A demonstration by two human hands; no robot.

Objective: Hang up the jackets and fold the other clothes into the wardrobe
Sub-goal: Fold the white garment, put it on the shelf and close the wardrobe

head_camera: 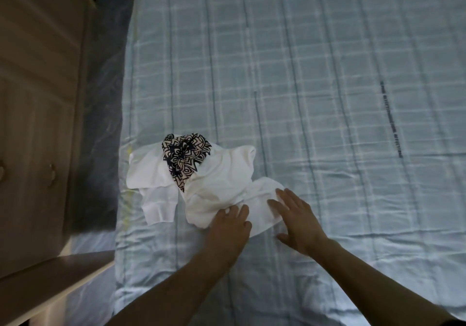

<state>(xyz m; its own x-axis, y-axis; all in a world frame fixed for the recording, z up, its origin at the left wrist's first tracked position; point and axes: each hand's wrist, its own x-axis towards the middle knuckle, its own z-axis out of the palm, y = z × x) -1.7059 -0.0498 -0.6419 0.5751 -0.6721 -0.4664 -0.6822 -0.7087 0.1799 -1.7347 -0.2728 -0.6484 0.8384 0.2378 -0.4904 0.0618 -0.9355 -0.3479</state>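
A crumpled white garment (214,184) lies on the bed near its left edge, one ribbed sleeve cuff (160,212) pointing toward me. A black-and-cream patterned cloth (185,157) sits bunched on top of it. My left hand (230,227) grips the near edge of the white garment, fingers curled into the fabric. My right hand (296,216) lies flat with straight fingers on the garment's right end, its thumb on the sheet.
The bed wears a pale blue checked sheet (315,86), broad and bare to the right and far side. A wooden wardrobe (37,98) with round knobs stands at the left, across a dark gap. A low wooden surface (50,275) juts out at bottom left.
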